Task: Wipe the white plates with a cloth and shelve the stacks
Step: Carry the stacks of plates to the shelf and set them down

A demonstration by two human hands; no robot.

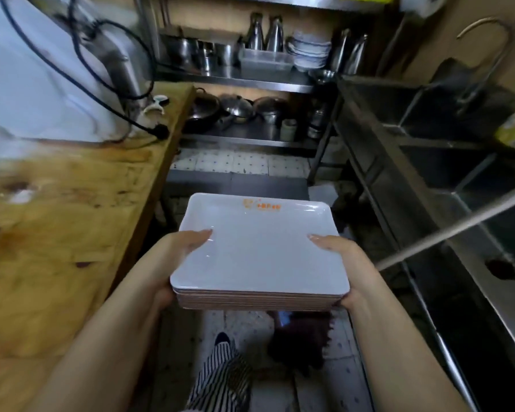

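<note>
Both hands, left hand (181,251) and right hand (341,257), grip the plate stack (259,254)

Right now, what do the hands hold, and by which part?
Both hold the stack of white plates by its side edges: left hand on the left, right hand on the right.
</note>
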